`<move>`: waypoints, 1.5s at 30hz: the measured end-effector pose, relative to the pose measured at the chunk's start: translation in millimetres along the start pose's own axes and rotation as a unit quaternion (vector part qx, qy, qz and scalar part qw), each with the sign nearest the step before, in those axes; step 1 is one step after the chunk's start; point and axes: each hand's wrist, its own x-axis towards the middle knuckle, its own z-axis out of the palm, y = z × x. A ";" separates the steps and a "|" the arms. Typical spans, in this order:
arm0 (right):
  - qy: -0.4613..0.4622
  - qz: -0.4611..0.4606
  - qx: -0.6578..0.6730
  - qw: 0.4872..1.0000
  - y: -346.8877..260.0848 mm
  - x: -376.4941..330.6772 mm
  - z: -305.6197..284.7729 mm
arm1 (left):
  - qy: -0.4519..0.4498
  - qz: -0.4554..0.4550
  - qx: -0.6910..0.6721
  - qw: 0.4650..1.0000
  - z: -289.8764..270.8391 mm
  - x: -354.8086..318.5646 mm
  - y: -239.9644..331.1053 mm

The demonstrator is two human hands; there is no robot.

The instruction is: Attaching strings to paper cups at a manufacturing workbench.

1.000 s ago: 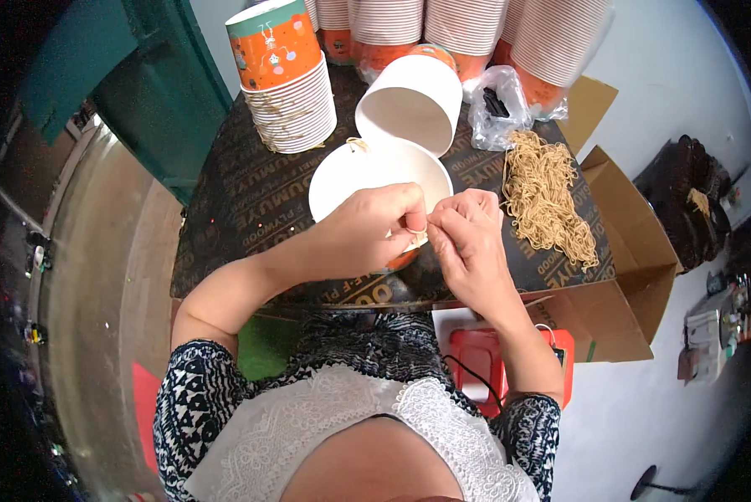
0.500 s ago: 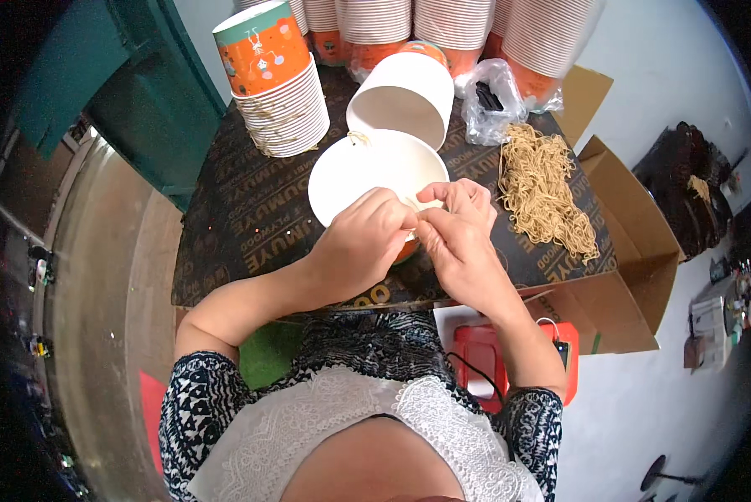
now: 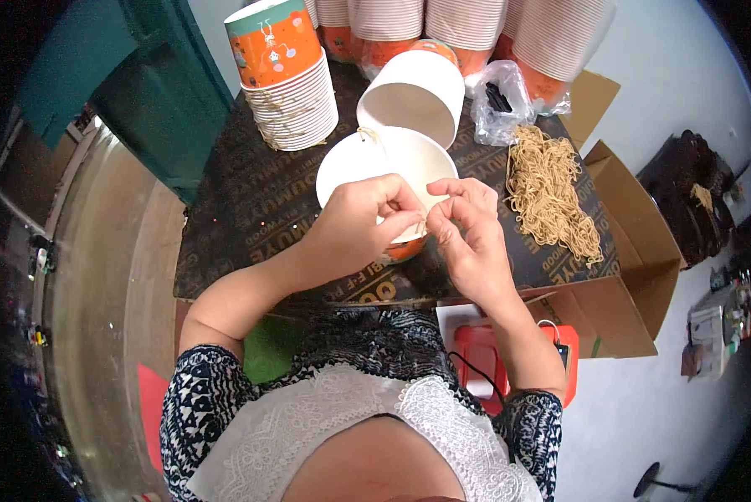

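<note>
In front of me a paper bucket (image 3: 342, 163), white inside with an orange outer wall, stands with its mouth tilted up. A short loop of tan cord (image 3: 367, 133) is at its far rim. At the near rim my left hand (image 3: 360, 219) pinches a bit of tan cord between thumb and forefinger. Close beside it, my right hand (image 3: 473, 238) has its thumb and forefinger pressed together at the same cord, other fingers loosely curled. The cord's end is mostly hidden by fingertips. To the right lies a loose heap of tan cords (image 3: 551, 192).
Behind the bucket another white bucket (image 3: 410, 92) lies on its side. A stack of orange buckets (image 3: 292, 109) with cords stands left. Wrapped bucket stacks (image 3: 467, 21) line the back, by a clear bag (image 3: 502, 109). A cardboard box (image 3: 635, 234) sits beyond the table's right edge.
My hands have drawn slightly apart at the near rim, and the left fingers have opened out from a tighter fist into a pinch. The view has shifted slightly.
</note>
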 end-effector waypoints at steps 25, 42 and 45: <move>0.042 -0.078 -0.061 0.994 2.5 -4.4 -1.9 | -0.028 -0.075 -0.049 0.996 -2.6 6.8 -2.4; 0.103 -0.018 -0.072 0.992 5.7 -33.3 -10.3 | 0.002 -0.054 0.010 0.999 -4.4 7.5 -7.4; 0.028 0.115 0.090 0.989 5.3 -37.1 -9.8 | -0.016 -0.053 -0.003 0.998 -3.9 8.3 -6.8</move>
